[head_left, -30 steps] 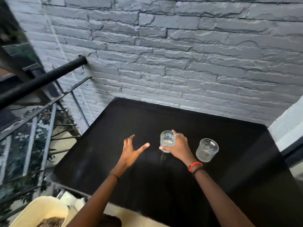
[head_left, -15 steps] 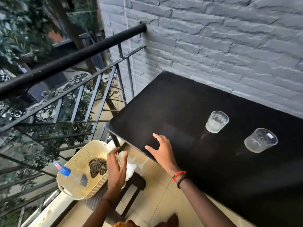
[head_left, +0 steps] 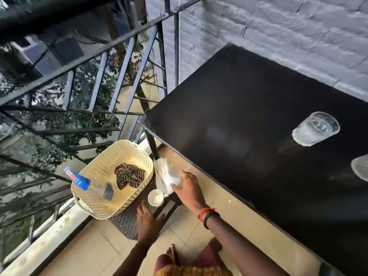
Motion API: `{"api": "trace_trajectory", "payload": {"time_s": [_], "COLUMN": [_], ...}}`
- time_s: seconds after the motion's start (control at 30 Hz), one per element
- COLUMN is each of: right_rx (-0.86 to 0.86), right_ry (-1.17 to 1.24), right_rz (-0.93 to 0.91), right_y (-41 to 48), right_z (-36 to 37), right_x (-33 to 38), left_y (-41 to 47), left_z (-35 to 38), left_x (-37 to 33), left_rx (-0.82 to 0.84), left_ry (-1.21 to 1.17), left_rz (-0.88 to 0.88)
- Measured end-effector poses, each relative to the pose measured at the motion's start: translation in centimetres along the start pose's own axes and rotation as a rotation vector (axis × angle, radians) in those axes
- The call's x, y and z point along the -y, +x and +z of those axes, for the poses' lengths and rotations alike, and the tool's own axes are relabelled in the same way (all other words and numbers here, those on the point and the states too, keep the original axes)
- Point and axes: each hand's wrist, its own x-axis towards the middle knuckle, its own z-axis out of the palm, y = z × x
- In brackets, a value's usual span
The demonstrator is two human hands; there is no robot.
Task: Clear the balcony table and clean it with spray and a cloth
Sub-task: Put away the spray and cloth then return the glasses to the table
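On a balcony edged by a grey brick wall [head_left: 278,26] and a dark metal railing [head_left: 95,56], a black tabletop [head_left: 229,116] carries a clear drinking glass [head_left: 315,128] and, near it at the frame's right edge, a second glass [head_left: 361,170]; below the tabletop's corner a cream plastic basket [head_left: 103,162] sits on a low woven stool [head_left: 125,222], holding a spray bottle [head_left: 83,182] whose blue head juts over the rim and a striped cloth [head_left: 129,176] lying on its bottom; the person's right hand [head_left: 188,189] reaches down with fingers straight and close together, touching a crumpled white bundle [head_left: 165,174], cloth or plastic cannot be told, just beside the basket; the left hand [head_left: 148,220] hovers over the stool with fingers spread and holding nothing, just below a small white cup [head_left: 156,198]
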Motion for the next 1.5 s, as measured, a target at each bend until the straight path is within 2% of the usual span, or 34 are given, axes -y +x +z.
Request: {"api": "trace_trajectory", "payload": {"time_s": [0.17, 0.4, 0.57, 0.7, 1.03, 1.37, 1.5], "right_rx": [0.059, 0.121, 0.109, 0.104, 0.114, 0.084, 0.005], "right_ry": [-0.054, -0.109, -0.104, -0.149, -0.173, -0.196, -0.138], "right_rz": [0.121, 0.182, 0.208, 0.213, 0.264, 0.177, 0.109], "right_y": [3.9, 8.9, 10.9, 11.3, 10.3, 4.7, 2.6], "right_z": [4.0, 9.6, 12.1, 13.0, 12.3, 6.1, 3.1], "right_x": [-2.3, -2.3, -1.5, -1.7, -1.4, 1.0, 3.6], "left_y": [4.2, 8.5, 9.2, 8.8, 6.3, 1.6, 0.0], "left_z": [3.0, 6.8, 6.9, 6.2, 3.5, -0.6, -3.1], "left_x": [1.5, 3.4, 3.7, 3.7, 2.9, 1.0, -0.8], "left_rx": [0.023, -0.129, -0.179, -0.153, -0.127, -0.155, -0.135], "left_ry": [-0.073, -0.153, -0.293, -0.332, -0.390, -0.310, -0.356], "left_rz": [-0.011, 0.044, 0.152, 0.143, 0.244, 0.387, 0.332]}}
